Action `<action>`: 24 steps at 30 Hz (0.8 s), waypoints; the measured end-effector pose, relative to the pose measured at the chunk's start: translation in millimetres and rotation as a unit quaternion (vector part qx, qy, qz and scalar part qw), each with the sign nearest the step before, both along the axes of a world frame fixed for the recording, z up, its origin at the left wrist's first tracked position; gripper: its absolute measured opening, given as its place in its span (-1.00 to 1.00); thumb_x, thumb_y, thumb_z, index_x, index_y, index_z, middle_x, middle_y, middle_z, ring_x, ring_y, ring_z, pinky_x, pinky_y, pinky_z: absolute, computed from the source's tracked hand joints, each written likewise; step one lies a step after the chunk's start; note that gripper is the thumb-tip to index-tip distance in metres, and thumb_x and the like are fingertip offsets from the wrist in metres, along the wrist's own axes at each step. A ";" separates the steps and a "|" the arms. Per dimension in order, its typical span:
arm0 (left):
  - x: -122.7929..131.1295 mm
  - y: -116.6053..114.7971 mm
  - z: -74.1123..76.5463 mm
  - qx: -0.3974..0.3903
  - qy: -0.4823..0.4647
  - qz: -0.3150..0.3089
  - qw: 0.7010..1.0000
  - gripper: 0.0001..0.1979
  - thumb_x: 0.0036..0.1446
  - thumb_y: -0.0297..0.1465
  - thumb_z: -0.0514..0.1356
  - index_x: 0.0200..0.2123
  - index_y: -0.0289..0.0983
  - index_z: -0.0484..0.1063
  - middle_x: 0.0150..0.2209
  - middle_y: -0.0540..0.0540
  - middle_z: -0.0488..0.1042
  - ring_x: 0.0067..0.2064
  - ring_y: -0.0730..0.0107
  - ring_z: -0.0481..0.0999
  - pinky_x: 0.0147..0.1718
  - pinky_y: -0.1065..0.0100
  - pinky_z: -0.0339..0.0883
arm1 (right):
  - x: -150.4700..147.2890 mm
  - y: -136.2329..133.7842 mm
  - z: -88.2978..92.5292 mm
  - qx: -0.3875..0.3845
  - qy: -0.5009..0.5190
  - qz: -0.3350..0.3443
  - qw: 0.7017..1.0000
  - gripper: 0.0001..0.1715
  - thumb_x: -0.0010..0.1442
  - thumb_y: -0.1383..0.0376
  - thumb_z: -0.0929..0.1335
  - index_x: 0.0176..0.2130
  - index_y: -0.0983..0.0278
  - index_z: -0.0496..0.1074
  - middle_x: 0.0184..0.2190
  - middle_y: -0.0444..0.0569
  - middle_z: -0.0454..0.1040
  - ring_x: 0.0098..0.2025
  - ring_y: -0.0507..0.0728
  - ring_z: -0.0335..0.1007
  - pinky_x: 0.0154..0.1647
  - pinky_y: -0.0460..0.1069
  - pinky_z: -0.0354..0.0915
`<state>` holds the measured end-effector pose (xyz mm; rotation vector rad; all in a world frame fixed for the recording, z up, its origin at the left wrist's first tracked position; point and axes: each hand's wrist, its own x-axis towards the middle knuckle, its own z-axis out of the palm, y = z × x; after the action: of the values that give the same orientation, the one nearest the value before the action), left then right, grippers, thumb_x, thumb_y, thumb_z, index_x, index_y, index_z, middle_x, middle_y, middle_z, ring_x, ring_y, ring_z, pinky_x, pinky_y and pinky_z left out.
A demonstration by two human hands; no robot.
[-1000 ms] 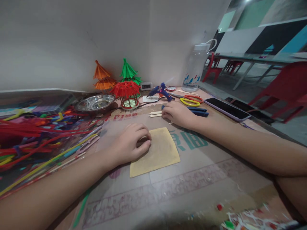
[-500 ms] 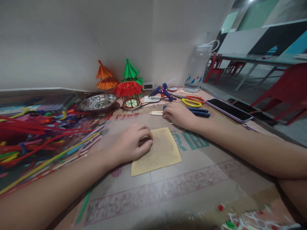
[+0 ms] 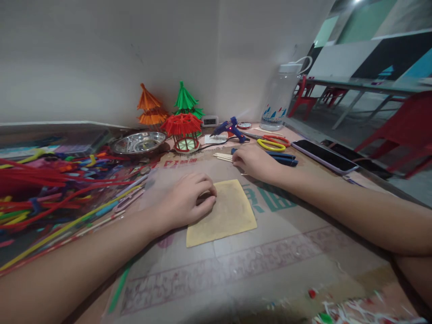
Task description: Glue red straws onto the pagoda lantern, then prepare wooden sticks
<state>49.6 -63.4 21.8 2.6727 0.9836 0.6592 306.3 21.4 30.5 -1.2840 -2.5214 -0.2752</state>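
Viewpoint shifts slightly leftward; left hand (image 3: 189,201) rests half-open, empty, on a yellow sheet (image 3: 230,213); right hand (image 3: 258,164) curls over wooden sticks (image 3: 223,157), grip hidden.

Sheet (image 3: 232,216) before the tools

The sheet lies on cardboard (image 3: 202,279), the left hand (image 3: 189,198) over its left part. Behind it, to the right, the right hand (image 3: 254,162) is at some sticks (image 3: 222,156) and pliers (image 3: 282,159). Scissors (image 3: 272,146) lie behind the pliers, a phone (image 3: 324,156) right of them. Farther back, left to right: dish (image 3: 118,146), huts (image 3: 182,123), glue gun (image 3: 232,128), bottle (image 3: 276,96).
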 end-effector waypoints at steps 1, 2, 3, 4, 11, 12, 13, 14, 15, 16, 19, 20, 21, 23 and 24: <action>0.0 0.0 -0.1 0.000 0.000 0.000 1.000 -0.86 0.26 -0.38 0.13 -0.25 -0.25 0.50 -0.16 -0.14 0.53 -0.08 0.16 0.50 -0.05 0.12 0.38 | -1.1 -1.6 2.2 -0.010 0.003 -0.004 1.000 -0.90 0.26 0.39 0.44 -0.28 0.36 0.61 -0.30 0.09 0.62 -0.15 0.23 0.49 -0.10 0.04 0.20; -0.1 0.0 -0.2 0.000 0.000 0.000 1.000 -0.85 0.26 -0.38 0.13 -0.25 -0.25 0.50 -0.17 -0.14 0.53 -0.08 0.16 0.50 -0.05 0.11 0.39 | -2.0 -3.1 4.0 -0.018 0.006 -0.006 1.000 -0.91 0.25 0.40 0.44 -0.29 0.35 0.61 -0.31 0.08 0.62 -0.17 0.23 0.49 -0.10 0.03 0.20; -0.2 0.1 -0.3 0.000 0.000 0.000 1.000 -0.85 0.26 -0.38 0.13 -0.25 -0.25 0.50 -0.17 -0.14 0.53 -0.08 0.16 0.50 -0.06 0.11 0.39 | -2.8 -4.1 5.4 -0.025 0.008 -0.007 1.000 -0.91 0.24 0.40 0.43 -0.28 0.35 0.62 -0.31 0.08 0.62 -0.18 0.22 0.48 -0.12 0.03 0.20; -0.4 0.2 -0.6 0.001 -0.001 0.000 1.000 -0.85 0.26 -0.38 0.13 -0.25 -0.25 0.50 -0.17 -0.14 0.53 -0.09 0.16 0.50 -0.06 0.11 0.39 | -3.2 -4.8 6.3 -0.028 0.011 -0.007 1.000 -0.90 0.24 0.41 0.43 -0.26 0.35 0.62 -0.32 0.07 0.62 -0.19 0.21 0.48 -0.12 0.02 0.19; -0.6 0.8 -2.1 0.002 -0.004 -0.003 1.000 -0.84 0.27 -0.37 0.13 -0.25 -0.25 0.50 -0.16 -0.15 0.54 -0.08 0.16 0.50 -0.04 0.11 0.39 | -2.1 -2.2 7.3 -0.064 0.046 -0.010 0.997 -0.79 0.18 0.46 0.42 -0.18 0.33 0.63 -0.31 0.05 0.61 -0.25 0.17 0.45 -0.21 -0.01 0.18; -0.5 0.6 -1.9 0.002 -0.003 -0.002 1.000 -0.84 0.27 -0.37 0.12 -0.25 -0.25 0.50 -0.16 -0.15 0.54 -0.08 0.16 0.50 -0.04 0.11 0.39 | -2.0 -2.2 7.3 -0.070 0.045 -0.012 0.996 -0.80 0.17 0.46 0.42 -0.19 0.33 0.63 -0.31 0.05 0.62 -0.25 0.18 0.46 -0.22 -0.01 0.18; -0.5 0.4 -1.7 0.002 -0.003 -0.002 1.000 -0.84 0.27 -0.38 0.12 -0.25 -0.25 0.50 -0.16 -0.15 0.54 -0.08 0.16 0.50 -0.04 0.11 0.39 | -2.1 -2.4 7.2 -0.074 0.042 -0.012 0.996 -0.81 0.18 0.45 0.42 -0.20 0.33 0.63 -0.31 0.06 0.62 -0.24 0.19 0.46 -0.21 0.00 0.19; -0.5 0.2 -1.5 0.003 -0.003 -0.003 1.000 -0.84 0.27 -0.38 0.12 -0.25 -0.25 0.50 -0.16 -0.15 0.54 -0.08 0.16 0.50 -0.05 0.11 0.39 | -2.3 -2.9 6.7 -0.076 0.039 -0.012 0.996 -0.82 0.19 0.45 0.41 -0.21 0.34 0.63 -0.30 0.08 0.62 -0.22 0.20 0.46 -0.19 0.01 0.20; -0.5 0.0 -1.4 0.004 -0.003 -0.004 1.000 -0.84 0.27 -0.38 0.12 -0.25 -0.26 0.50 -0.16 -0.15 0.54 -0.08 0.16 0.50 -0.05 0.12 0.39 | -2.5 -3.6 5.8 -0.075 0.036 -0.012 0.996 -0.83 0.21 0.45 0.39 -0.22 0.35 0.62 -0.30 0.09 0.62 -0.20 0.21 0.46 -0.16 0.02 0.20; -0.6 0.0 -1.3 0.005 -0.004 -0.005 1.000 -0.84 0.27 -0.38 0.12 -0.25 -0.26 0.51 -0.16 -0.15 0.54 -0.08 0.16 0.50 -0.05 0.12 0.39 | -2.7 -4.1 4.7 -0.070 0.034 -0.010 0.997 -0.84 0.23 0.44 0.39 -0.23 0.36 0.62 -0.29 0.11 0.61 -0.18 0.22 0.46 -0.13 0.03 0.21; -0.9 0.7 -1.9 0.009 -0.001 -0.008 1.000 -0.84 0.28 -0.37 0.12 -0.25 -0.25 0.50 -0.17 -0.14 0.53 -0.09 0.18 0.49 -0.06 0.13 0.39 | -2.1 -4.4 1.7 -0.035 0.054 0.008 0.998 -0.88 0.26 0.37 0.39 -0.28 0.36 0.57 -0.25 0.13 0.57 -0.12 0.25 0.44 -0.07 0.07 0.22; -1.0 0.9 -2.0 0.009 0.000 -0.009 1.000 -0.83 0.29 -0.37 0.11 -0.25 -0.25 0.50 -0.17 -0.14 0.53 -0.09 0.18 0.49 -0.06 0.13 0.39 | -1.3 -4.0 1.9 -0.024 0.076 0.017 0.997 -0.89 0.26 0.35 0.39 -0.29 0.34 0.54 -0.24 0.12 0.56 -0.12 0.25 0.43 -0.07 0.07 0.22; -1.0 1.0 -2.1 0.010 0.000 -0.009 1.000 -0.83 0.29 -0.37 0.11 -0.25 -0.25 0.50 -0.18 -0.14 0.53 -0.10 0.18 0.49 -0.07 0.13 0.39 | -0.4 -3.7 3.0 -0.018 0.108 0.024 0.994 -0.90 0.25 0.33 0.40 -0.31 0.33 0.51 -0.25 0.10 0.55 -0.13 0.23 0.42 -0.08 0.07 0.23; -1.1 0.7 -1.8 0.010 0.000 -0.010 1.000 -0.84 0.28 -0.37 0.12 -0.26 -0.25 0.50 -0.18 -0.14 0.53 -0.10 0.19 0.49 -0.08 0.15 0.39 | 1.5 -4.4 8.0 -0.030 0.203 0.037 0.978 -0.93 0.25 0.32 0.38 -0.29 0.30 0.45 -0.32 0.02 0.53 -0.23 0.17 0.42 -0.16 0.05 0.25; -1.2 0.3 -1.4 0.010 -0.001 -0.011 1.000 -0.85 0.27 -0.36 0.13 -0.25 -0.25 0.50 -0.18 -0.14 0.53 -0.10 0.19 0.49 -0.08 0.15 0.39 | 2.1 -6.2 11.7 -0.047 0.263 0.045 0.963 -0.95 0.27 0.33 0.36 -0.24 0.28 0.43 -0.38 -0.05 0.50 -0.30 0.13 0.41 -0.23 0.02 0.26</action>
<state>48.4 -63.1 20.4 2.6956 0.9500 0.6704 308.4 15.2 42.2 -1.0920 -2.1410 0.1898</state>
